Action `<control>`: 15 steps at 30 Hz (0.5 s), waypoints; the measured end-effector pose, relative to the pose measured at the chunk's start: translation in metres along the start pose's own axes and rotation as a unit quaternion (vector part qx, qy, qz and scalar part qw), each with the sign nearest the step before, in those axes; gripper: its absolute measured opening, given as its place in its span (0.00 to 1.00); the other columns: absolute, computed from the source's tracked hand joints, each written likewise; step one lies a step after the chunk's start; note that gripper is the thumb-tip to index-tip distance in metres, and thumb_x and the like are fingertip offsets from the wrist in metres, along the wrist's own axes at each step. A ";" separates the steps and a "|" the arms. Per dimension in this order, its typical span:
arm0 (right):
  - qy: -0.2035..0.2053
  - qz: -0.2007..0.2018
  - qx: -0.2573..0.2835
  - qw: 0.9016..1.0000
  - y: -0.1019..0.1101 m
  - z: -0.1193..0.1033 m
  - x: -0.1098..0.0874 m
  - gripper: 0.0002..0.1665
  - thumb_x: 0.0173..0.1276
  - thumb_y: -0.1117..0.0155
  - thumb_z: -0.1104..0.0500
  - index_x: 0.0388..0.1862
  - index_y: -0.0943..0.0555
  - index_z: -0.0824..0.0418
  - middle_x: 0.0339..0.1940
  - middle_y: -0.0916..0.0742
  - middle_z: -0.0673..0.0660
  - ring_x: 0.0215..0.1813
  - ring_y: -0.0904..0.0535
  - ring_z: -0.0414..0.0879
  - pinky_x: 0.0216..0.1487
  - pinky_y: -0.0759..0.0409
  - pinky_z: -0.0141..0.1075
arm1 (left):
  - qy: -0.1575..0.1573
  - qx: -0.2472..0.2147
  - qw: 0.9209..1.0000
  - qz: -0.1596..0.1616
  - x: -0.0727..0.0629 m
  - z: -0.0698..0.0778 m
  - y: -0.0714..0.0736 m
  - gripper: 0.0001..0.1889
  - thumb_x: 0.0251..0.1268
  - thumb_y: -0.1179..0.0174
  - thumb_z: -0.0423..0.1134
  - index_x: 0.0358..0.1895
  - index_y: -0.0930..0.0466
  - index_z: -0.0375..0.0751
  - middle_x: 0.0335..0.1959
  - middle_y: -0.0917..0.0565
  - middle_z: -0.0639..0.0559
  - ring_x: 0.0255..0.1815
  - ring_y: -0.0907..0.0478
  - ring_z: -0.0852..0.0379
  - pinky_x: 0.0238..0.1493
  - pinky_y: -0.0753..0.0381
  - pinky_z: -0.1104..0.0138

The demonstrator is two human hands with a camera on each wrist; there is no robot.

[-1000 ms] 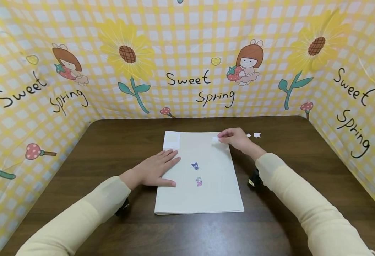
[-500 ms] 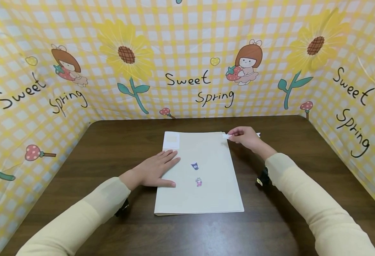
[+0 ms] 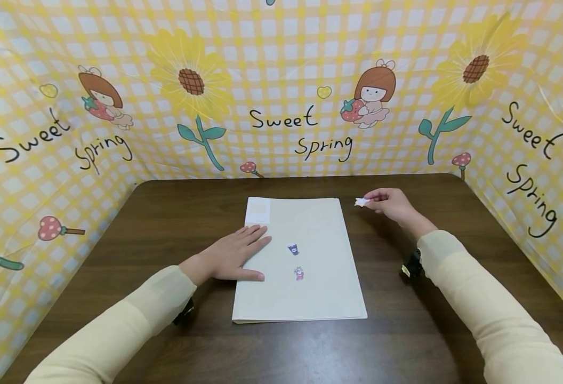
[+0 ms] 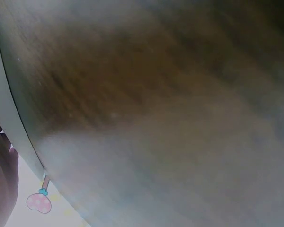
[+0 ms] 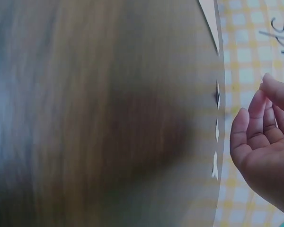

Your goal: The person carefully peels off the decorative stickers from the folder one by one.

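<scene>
My left hand (image 3: 238, 253) rests flat and spread over the left edge of a thin cream folder (image 3: 324, 290). At the left border of the left wrist view, part of that hand (image 4: 2, 179) shows in shadow. Two small cartoon stickers, a dark purple one (image 3: 293, 249) and a pink one (image 3: 299, 273), lie in the folder's middle. Beyond its far right corner my right hand (image 3: 394, 205) pinches thumb to forefinger, with a jagged white paper cut-out (image 3: 361, 202) right at the fingertips. In the right wrist view the pinched hand (image 5: 270, 137) is seen from the palm side.
Small white paper pieces, one nearest the hand (image 5: 215, 166), lie in a row on the brown table (image 5: 75, 118). A white slip (image 3: 257, 210) sits at the folder's far left corner. Checked cloth (image 3: 281, 69) encloses the table's back and sides.
My right hand has moved right, off the folder's far right corner and out over the table, with the white cut-out at its fingertips. The left hand and stickers stay where they were.
</scene>
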State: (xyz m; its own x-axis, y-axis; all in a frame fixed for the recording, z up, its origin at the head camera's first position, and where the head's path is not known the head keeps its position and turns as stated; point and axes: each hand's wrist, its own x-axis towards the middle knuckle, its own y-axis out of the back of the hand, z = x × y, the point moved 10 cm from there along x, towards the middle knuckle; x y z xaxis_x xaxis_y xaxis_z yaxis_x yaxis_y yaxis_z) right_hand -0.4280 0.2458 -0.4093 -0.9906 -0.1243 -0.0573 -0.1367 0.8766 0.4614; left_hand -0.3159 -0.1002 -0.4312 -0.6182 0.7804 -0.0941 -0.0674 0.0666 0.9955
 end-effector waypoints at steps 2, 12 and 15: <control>-0.002 0.006 -0.001 1.000 0.007 0.003 -0.001 0.18 0.71 0.37 0.60 0.53 0.22 0.71 0.44 0.17 0.60 0.47 0.23 0.54 0.48 0.22 0.40 | 0.001 0.001 1.000 -0.002 0.000 0.000 -0.001 0.52 0.60 0.62 0.78 0.78 0.52 0.44 0.79 0.54 0.43 0.78 0.60 0.47 0.74 0.57 0.54; -0.017 0.025 -0.003 1.000 0.035 0.019 -0.004 0.21 0.71 0.37 0.59 0.56 0.23 0.71 0.43 0.17 0.56 0.48 0.23 0.51 0.47 0.21 0.37 | 0.005 0.002 1.000 -0.006 -0.001 0.000 -0.001 0.52 0.60 0.63 0.79 0.79 0.53 0.45 0.79 0.55 0.44 0.78 0.61 0.47 0.74 0.58 0.54; -0.022 0.031 -0.007 0.999 0.043 0.023 -0.004 0.21 0.71 0.37 0.58 0.56 0.24 0.71 0.41 0.17 0.53 0.48 0.22 0.51 0.46 0.21 0.36 | 0.002 -0.002 1.000 -0.003 -0.001 0.001 0.000 0.52 0.60 0.62 0.78 0.78 0.52 0.44 0.78 0.54 0.43 0.78 0.60 0.46 0.74 0.56 0.53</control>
State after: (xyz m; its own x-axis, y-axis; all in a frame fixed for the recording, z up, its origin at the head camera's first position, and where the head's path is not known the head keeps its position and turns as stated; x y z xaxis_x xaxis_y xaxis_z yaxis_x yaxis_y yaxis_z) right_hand -0.4296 0.2945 -0.4099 -0.9965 -0.0492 -0.0674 -0.0755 0.8754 0.4774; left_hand -0.3142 -0.1006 -0.4307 -0.6214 0.7770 -0.1003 -0.0748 0.0686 0.9948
